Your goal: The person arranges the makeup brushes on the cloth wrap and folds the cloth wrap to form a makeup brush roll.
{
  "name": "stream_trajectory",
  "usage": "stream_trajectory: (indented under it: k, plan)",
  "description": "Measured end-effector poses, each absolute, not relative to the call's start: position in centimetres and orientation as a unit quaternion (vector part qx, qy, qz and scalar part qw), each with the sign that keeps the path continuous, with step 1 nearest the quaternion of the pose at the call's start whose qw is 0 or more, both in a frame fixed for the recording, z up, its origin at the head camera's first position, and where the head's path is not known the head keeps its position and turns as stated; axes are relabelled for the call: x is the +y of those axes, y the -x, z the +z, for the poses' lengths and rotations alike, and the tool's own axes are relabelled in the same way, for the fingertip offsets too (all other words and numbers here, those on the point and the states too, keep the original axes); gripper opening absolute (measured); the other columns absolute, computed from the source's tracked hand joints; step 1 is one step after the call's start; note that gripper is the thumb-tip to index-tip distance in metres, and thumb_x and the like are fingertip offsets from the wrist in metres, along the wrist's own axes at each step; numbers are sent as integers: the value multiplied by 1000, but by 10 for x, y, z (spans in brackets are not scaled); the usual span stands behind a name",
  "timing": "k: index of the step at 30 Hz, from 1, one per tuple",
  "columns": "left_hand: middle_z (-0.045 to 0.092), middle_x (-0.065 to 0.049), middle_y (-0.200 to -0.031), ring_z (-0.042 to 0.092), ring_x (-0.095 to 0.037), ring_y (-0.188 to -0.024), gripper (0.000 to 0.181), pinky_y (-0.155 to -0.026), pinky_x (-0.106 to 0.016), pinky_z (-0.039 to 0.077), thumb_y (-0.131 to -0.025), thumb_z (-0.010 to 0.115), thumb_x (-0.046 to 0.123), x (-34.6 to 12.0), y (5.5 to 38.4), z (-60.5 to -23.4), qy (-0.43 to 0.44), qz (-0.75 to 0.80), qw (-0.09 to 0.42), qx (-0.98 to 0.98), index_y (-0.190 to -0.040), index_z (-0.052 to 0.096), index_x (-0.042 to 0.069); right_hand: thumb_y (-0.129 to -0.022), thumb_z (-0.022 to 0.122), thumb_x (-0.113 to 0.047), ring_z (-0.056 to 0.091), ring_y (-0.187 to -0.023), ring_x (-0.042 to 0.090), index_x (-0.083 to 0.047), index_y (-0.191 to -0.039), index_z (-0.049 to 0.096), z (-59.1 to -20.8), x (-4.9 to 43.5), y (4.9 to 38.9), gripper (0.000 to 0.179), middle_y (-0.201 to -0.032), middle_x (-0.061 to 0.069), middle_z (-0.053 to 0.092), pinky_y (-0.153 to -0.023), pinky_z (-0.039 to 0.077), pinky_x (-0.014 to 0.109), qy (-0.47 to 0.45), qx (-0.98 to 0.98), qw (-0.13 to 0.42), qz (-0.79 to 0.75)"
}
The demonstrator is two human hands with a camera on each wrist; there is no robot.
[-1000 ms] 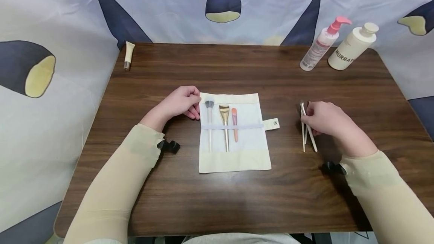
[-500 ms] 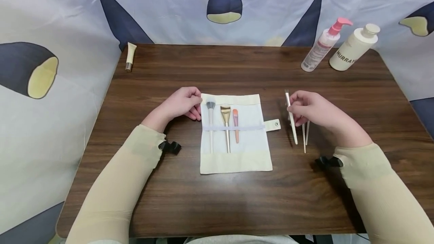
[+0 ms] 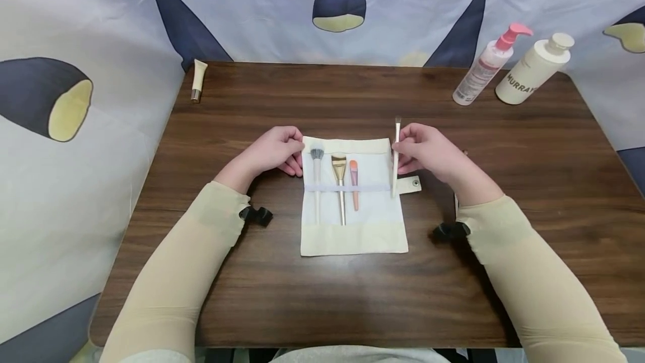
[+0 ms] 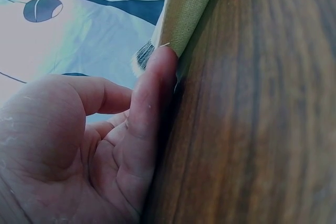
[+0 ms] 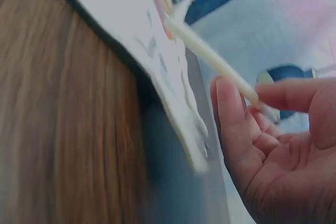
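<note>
A cream fabric brush roll (image 3: 354, 242) lies unrolled on the table. Under its elastic band sit a fluffy grey-tipped brush (image 3: 317, 170), a gold flat brush (image 3: 340, 170) and a small pink brush (image 3: 355, 178). My left hand (image 3: 274, 151) pinches the roll's upper left edge; in the left wrist view a fingertip meets the cloth (image 4: 184, 17). Between thumb and fingers, my right hand (image 3: 425, 150) holds a slim white makeup brush (image 5: 218, 64), bristles up, over the roll's right edge beside the snap tab (image 3: 409, 185). Its handle end reaches the band's height; contact is unclear.
Behind my right wrist, another white brush (image 3: 456, 204) is mostly hidden. A pink pump bottle (image 3: 481, 74) and a white bottle (image 3: 534, 69) stand at the back right. A small cream tube (image 3: 199, 79) is at the back left, before a printed cloth.
My right hand has lifted one white brush away from the loose brushes at the right and brought it left to the roll's right edge. The left hand keeps its place on the roll.
</note>
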State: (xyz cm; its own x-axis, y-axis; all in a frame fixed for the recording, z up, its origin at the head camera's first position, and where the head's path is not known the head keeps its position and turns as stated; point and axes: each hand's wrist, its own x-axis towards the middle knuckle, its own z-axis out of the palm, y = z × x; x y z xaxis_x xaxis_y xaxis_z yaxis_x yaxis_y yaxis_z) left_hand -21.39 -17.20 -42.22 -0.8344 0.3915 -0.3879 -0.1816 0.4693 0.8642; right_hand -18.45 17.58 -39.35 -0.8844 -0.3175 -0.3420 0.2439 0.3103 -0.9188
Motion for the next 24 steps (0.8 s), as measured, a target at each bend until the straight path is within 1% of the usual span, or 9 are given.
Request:
stream_trajectory:
  k: [4,9,14,19,24]
  plan:
    - [67,-19,-82,75,-28,-66,17,-61,-35,64,-108,46,14,-173,213,-424,-64,512,288,807,-114,53,0,-102,62,-8,68,-69,20,3,-119,47,-395,158,188,25,-86,11,66,-69,65,37,13,791,227,-568]
    - [67,-20,-82,75,-28,-66,16,-60,-35,64,-108,47,14,-173,214,-424,-70,512,278,810,-112,53,0,-103,61,-10,67,-71,20,1,-120,47,-400,145,195,25,-89,13,66,-70,65,34,6,794,205,-572]
    - [67,-19,-81,74,-27,-65,16,-60,-35,64,-107,46,14,-171,214,-427,-71,515,282,807,-112,53,0,-103,61,-9,69,-72,20,0,-124,44,-409,136,201,29,-96,15,67,-69,65,33,-21,798,194,-570]
    - [67,-20,-81,74,-28,-65,17,-61,-36,64,-108,46,14,-173,215,-424,-70,510,281,810,-112,53,0,-102,62,-9,70,-71,20,1,-124,44,-412,129,203,31,-95,15,68,-68,65,32,-21,795,201,-571]
    - [67,-19,-82,75,-27,-66,17,-61,-35,64,-108,46,15,-172,216,-419,-67,508,287,810,-113,53,0,-101,65,-9,70,-69,20,1,-125,45,-411,126,204,33,-93,15,70,-67,65,33,-21,794,231,-562]
